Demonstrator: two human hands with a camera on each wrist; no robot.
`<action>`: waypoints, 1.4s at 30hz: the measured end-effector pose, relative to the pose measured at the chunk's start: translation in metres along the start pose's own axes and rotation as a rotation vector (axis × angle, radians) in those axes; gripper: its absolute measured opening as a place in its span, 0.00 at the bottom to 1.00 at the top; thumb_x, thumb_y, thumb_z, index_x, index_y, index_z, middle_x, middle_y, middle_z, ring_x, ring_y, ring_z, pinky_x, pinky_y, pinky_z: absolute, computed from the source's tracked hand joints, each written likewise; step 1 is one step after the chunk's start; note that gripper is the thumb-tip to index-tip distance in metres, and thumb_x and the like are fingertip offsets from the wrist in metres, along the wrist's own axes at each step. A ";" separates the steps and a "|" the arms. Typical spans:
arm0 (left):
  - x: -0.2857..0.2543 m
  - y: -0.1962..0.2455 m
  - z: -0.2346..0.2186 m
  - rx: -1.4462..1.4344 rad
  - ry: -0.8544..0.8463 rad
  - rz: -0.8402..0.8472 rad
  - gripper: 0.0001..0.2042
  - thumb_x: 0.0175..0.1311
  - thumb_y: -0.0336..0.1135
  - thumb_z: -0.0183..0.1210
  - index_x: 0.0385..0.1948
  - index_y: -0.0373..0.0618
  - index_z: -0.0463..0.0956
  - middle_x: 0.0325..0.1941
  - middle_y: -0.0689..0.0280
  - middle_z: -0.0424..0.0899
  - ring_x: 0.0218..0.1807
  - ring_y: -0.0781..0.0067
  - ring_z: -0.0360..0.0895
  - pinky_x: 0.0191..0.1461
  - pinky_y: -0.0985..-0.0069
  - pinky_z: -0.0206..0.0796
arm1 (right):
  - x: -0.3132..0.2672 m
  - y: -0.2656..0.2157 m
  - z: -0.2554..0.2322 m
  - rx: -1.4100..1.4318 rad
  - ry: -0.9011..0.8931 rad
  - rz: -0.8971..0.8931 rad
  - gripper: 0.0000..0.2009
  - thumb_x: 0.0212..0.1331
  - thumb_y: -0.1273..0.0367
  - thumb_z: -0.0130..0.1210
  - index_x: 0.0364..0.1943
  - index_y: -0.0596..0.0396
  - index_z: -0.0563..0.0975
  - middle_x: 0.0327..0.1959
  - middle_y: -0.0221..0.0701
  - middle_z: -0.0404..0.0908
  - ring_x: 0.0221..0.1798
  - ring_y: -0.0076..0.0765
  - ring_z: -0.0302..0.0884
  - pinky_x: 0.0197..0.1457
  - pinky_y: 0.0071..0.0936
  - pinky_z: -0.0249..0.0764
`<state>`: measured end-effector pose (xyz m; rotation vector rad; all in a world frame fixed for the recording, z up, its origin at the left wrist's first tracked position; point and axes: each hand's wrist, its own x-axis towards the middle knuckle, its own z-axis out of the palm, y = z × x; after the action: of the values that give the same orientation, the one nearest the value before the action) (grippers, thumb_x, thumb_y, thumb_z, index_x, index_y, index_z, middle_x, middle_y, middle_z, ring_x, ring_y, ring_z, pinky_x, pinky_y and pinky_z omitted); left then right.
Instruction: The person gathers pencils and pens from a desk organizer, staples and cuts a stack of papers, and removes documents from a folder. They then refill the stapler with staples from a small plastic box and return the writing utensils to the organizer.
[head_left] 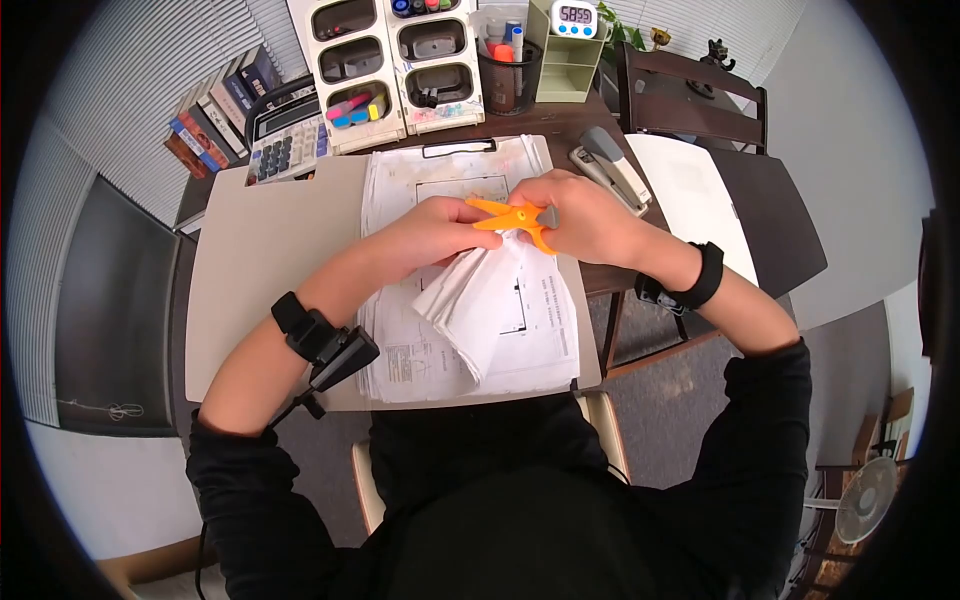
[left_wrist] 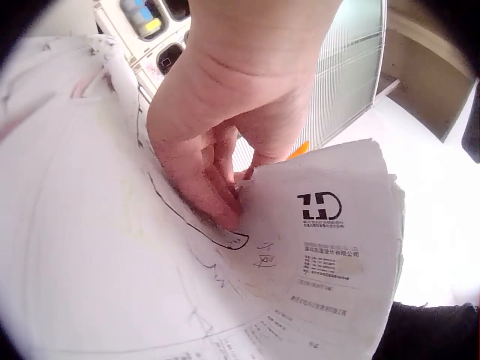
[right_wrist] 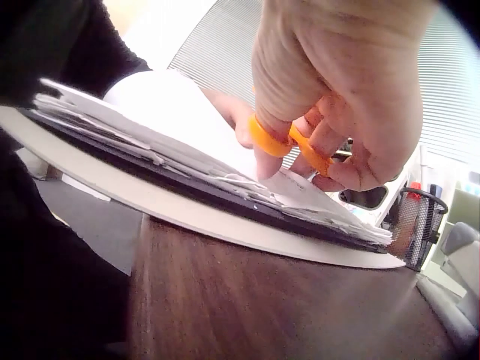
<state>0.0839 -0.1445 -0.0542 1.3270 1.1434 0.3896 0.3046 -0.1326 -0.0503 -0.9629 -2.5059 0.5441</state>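
Observation:
My right hand [head_left: 592, 218] grips orange scissors [head_left: 515, 217], fingers in the handle loops [right_wrist: 270, 138]. The orange blades spread apart and point left, toward my left hand [head_left: 432, 238]. That hand pinches a folded white paper [head_left: 478, 310] near its gathered top, right by the blades. The paper fans out below in several layers; in the left wrist view its printed side [left_wrist: 322, 259] shows a black logo and small text. Beneath both hands lies a thick stack of printed sheets [head_left: 400, 350] on a clipboard, whose metal clip [head_left: 459, 149] is at the top.
A beige board [head_left: 275, 270] lies under the clipboard on the dark wooden table [right_wrist: 225, 292]. A grey stapler [head_left: 612, 170] sits to the right. Behind stand a white organizer [head_left: 398, 95], a mesh pen cup [head_left: 510, 82], a timer [head_left: 575, 18], a calculator [head_left: 287, 150] and books [head_left: 215, 110].

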 end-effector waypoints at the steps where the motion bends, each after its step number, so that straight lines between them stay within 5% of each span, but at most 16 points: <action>1: 0.004 -0.003 -0.001 0.020 -0.005 0.008 0.15 0.58 0.39 0.62 0.45 0.42 0.77 0.35 0.73 0.78 0.32 0.87 0.72 0.34 0.88 0.63 | 0.001 0.002 0.002 0.000 0.000 0.000 0.16 0.45 0.77 0.61 0.42 0.56 0.77 0.35 0.43 0.81 0.41 0.48 0.77 0.43 0.35 0.73; 3: 0.003 0.000 0.002 0.041 -0.006 0.024 0.15 0.58 0.39 0.62 0.43 0.41 0.78 0.37 0.70 0.80 0.34 0.84 0.75 0.37 0.85 0.67 | 0.003 0.004 0.003 0.207 -0.033 0.173 0.15 0.45 0.76 0.61 0.41 0.56 0.76 0.35 0.44 0.81 0.38 0.48 0.78 0.39 0.33 0.72; 6: -0.005 0.004 0.012 -0.123 0.034 0.021 0.14 0.60 0.38 0.60 0.43 0.40 0.78 0.37 0.68 0.81 0.35 0.82 0.77 0.39 0.83 0.69 | -0.007 0.006 0.002 0.348 0.031 0.143 0.15 0.46 0.74 0.63 0.41 0.57 0.76 0.32 0.41 0.80 0.32 0.43 0.77 0.36 0.31 0.71; 9: 0.007 -0.010 0.016 0.023 -0.019 0.358 0.11 0.59 0.32 0.58 0.42 0.38 0.77 0.38 0.63 0.82 0.37 0.77 0.79 0.41 0.81 0.72 | -0.019 0.005 0.001 0.111 0.280 0.114 0.15 0.48 0.71 0.66 0.38 0.59 0.74 0.28 0.36 0.77 0.28 0.35 0.73 0.34 0.29 0.70; 12: 0.003 -0.010 0.021 0.206 -0.017 0.405 0.13 0.56 0.30 0.61 0.43 0.38 0.77 0.38 0.62 0.82 0.38 0.76 0.79 0.40 0.79 0.72 | -0.034 -0.004 -0.008 0.223 0.237 0.304 0.16 0.49 0.68 0.67 0.35 0.58 0.72 0.25 0.33 0.74 0.26 0.31 0.70 0.33 0.27 0.69; 14: 0.004 -0.013 0.027 0.165 -0.008 0.411 0.14 0.54 0.30 0.62 0.42 0.38 0.77 0.36 0.61 0.82 0.36 0.74 0.79 0.38 0.77 0.72 | -0.040 -0.004 -0.007 0.203 0.239 0.272 0.16 0.50 0.66 0.67 0.32 0.59 0.70 0.24 0.31 0.73 0.27 0.28 0.70 0.33 0.26 0.68; 17: 0.007 -0.014 0.032 0.345 0.027 0.412 0.13 0.56 0.29 0.61 0.44 0.41 0.77 0.35 0.65 0.80 0.36 0.76 0.76 0.42 0.78 0.70 | -0.054 -0.013 -0.002 0.530 0.055 0.433 0.17 0.51 0.67 0.67 0.34 0.60 0.70 0.25 0.29 0.73 0.27 0.20 0.69 0.31 0.23 0.68; 21: 0.012 -0.015 0.035 0.395 0.072 0.416 0.11 0.53 0.29 0.62 0.39 0.42 0.77 0.31 0.65 0.79 0.33 0.74 0.76 0.37 0.76 0.69 | -0.055 -0.012 0.009 0.587 0.077 0.388 0.16 0.50 0.69 0.67 0.34 0.58 0.69 0.27 0.27 0.73 0.25 0.20 0.69 0.28 0.21 0.67; 23: 0.012 -0.016 0.037 0.425 0.089 0.420 0.11 0.52 0.30 0.62 0.38 0.41 0.77 0.30 0.63 0.79 0.32 0.71 0.78 0.36 0.74 0.70 | -0.052 -0.016 0.007 0.785 0.017 0.556 0.15 0.50 0.72 0.66 0.35 0.56 0.68 0.27 0.25 0.73 0.27 0.19 0.69 0.27 0.19 0.66; 29: 0.012 -0.020 0.043 0.426 0.161 0.549 0.11 0.52 0.31 0.61 0.37 0.43 0.76 0.29 0.63 0.78 0.32 0.68 0.76 0.37 0.72 0.69 | -0.059 -0.016 0.015 0.895 0.142 0.613 0.16 0.51 0.74 0.65 0.36 0.51 0.67 0.29 0.22 0.73 0.30 0.14 0.71 0.26 0.13 0.69; 32: 0.010 -0.017 0.045 0.513 0.183 0.562 0.11 0.55 0.30 0.61 0.40 0.45 0.76 0.28 0.68 0.74 0.29 0.76 0.71 0.35 0.77 0.67 | -0.062 -0.021 0.021 0.949 0.234 0.691 0.16 0.51 0.76 0.65 0.36 0.53 0.67 0.29 0.26 0.74 0.28 0.18 0.70 0.25 0.17 0.65; 35: 0.008 -0.016 0.047 0.565 0.192 0.587 0.12 0.55 0.30 0.60 0.42 0.46 0.76 0.32 0.64 0.74 0.34 0.70 0.73 0.40 0.73 0.68 | -0.065 -0.020 0.023 0.939 0.270 0.670 0.15 0.52 0.75 0.64 0.37 0.53 0.67 0.30 0.27 0.75 0.29 0.18 0.72 0.26 0.17 0.68; 37: 0.005 -0.017 0.050 0.797 0.279 0.871 0.14 0.55 0.28 0.60 0.45 0.46 0.76 0.37 0.60 0.74 0.41 0.62 0.73 0.46 0.70 0.66 | -0.064 -0.025 0.020 0.934 0.278 0.722 0.15 0.53 0.75 0.63 0.37 0.52 0.67 0.31 0.28 0.76 0.29 0.18 0.73 0.27 0.17 0.69; 42: 0.001 -0.012 0.055 0.795 0.209 0.759 0.12 0.57 0.25 0.57 0.43 0.45 0.78 0.41 0.58 0.73 0.46 0.58 0.72 0.51 0.67 0.64 | -0.065 -0.023 0.020 0.952 0.279 0.778 0.14 0.54 0.76 0.61 0.38 0.52 0.67 0.30 0.28 0.78 0.30 0.19 0.76 0.29 0.17 0.73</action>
<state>0.1248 -0.1768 -0.0745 2.4807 0.9498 0.6649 0.3267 -0.1974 -0.0707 -1.3932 -1.2526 1.5055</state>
